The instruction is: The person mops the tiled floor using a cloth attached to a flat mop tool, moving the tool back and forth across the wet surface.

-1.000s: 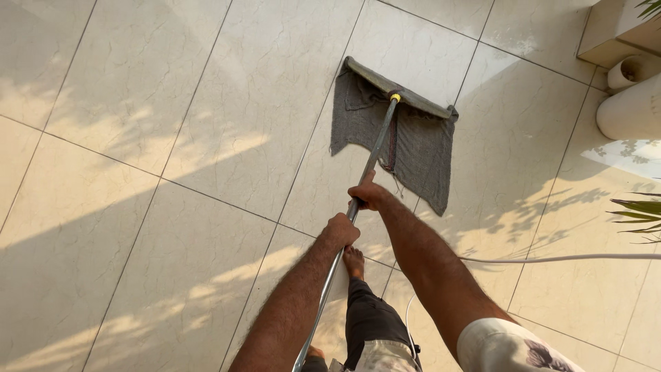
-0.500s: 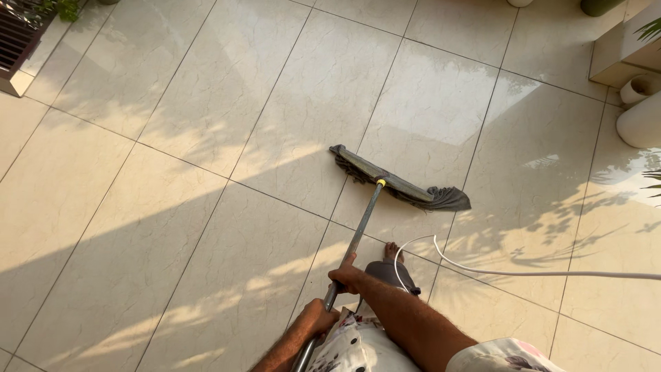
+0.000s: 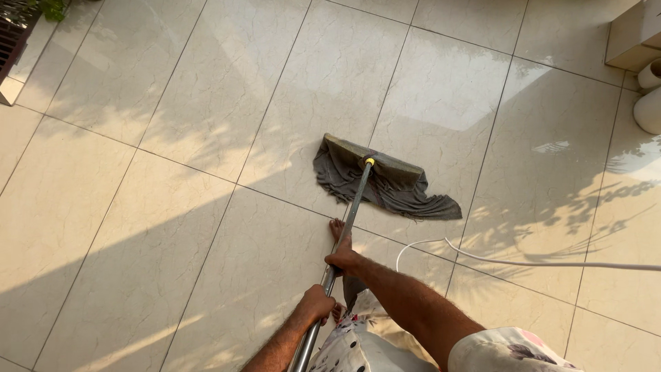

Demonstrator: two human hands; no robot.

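I hold a long metal mop handle [image 3: 352, 207] with both hands. My right hand [image 3: 344, 260] grips the pole higher up, my left hand [image 3: 315, 304] grips it lower, near my body. The flat mop head [image 3: 375, 163] rests on the pale tiled floor [image 3: 206, 138] ahead of me, with a crumpled grey cloth [image 3: 392, 193] under and around it. My bare foot [image 3: 339, 231] stands just behind the cloth, beside the pole.
A thin white cable [image 3: 523, 262] lies across the tiles from the right edge and curls near my foot. White round pots [image 3: 649, 96] stand at the upper right by a low ledge. A dark grate and plant leaves [image 3: 21, 27] sit in the upper left corner.
The mop head has been drawn back toward me and shifted left; the cloth, spread flat a second ago, now lies bunched. My arms have pulled in closer to my body.
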